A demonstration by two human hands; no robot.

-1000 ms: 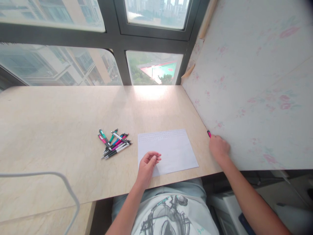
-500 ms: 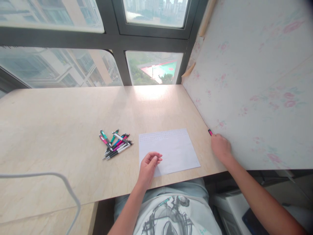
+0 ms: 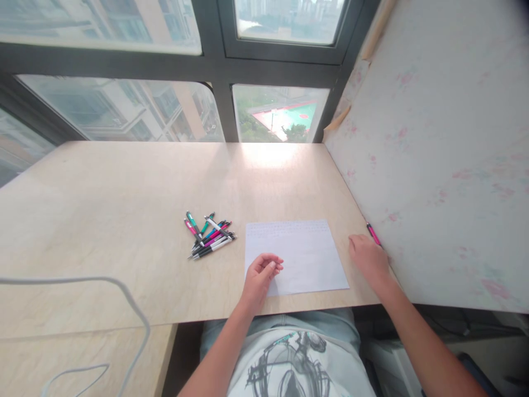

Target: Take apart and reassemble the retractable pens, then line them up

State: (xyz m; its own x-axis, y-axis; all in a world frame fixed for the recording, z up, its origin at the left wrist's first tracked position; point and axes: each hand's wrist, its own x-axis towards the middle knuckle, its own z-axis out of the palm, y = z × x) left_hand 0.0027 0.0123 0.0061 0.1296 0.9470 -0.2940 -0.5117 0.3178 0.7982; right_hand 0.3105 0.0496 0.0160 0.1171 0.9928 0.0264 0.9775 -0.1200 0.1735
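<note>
Where wall (image 3: 433, 138) starts, pink pen (image 3: 373, 233) lies; right hand (image 3: 367, 259) beside

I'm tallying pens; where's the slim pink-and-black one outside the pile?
In the head view, the pen lies far right on the pale desk, along the white floral wall, beside the right hand.

My left hand (image 3: 263, 275), loosely curled, is at the lower left part of a sheet of paper (image 3: 308, 259), just below the centre of the frame; faint writing runs along the sheet's top. Right of it, my right hand (image 3: 369, 258) lies palm down on the pale desk (image 3: 124, 193), its fingertips hidden. Just beside it, a pink pen (image 3: 373, 234) lies along the flowered wall (image 3: 446, 149). Left of centre sits a pile of coloured pens (image 3: 211, 238). Windows (image 3: 285, 114) fill the top.
</note>
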